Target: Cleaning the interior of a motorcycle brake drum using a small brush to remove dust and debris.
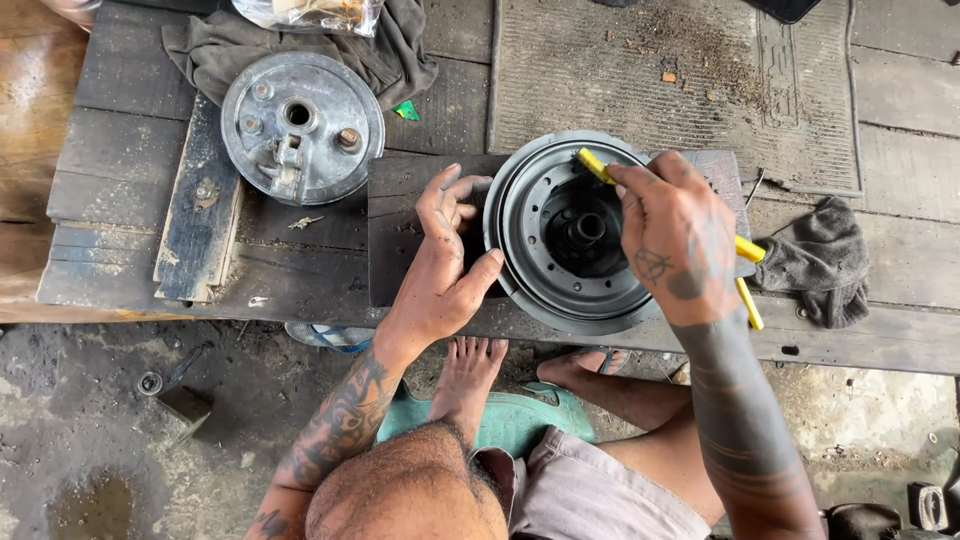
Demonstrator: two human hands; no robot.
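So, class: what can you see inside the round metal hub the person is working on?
Inside the hub, a dark recess holds a black central boss ringed by small holes. The right hand, holding a yellow-handled tool, covers the right side and the tool's tip. The left hand steadies the rim.

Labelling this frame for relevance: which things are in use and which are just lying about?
In use:
left hand steadying the round hub
right hand holding yellow-handled pliers
dark board under the hub

Lying about:
round metal plate
grey rag
dark cloth
rubber mat
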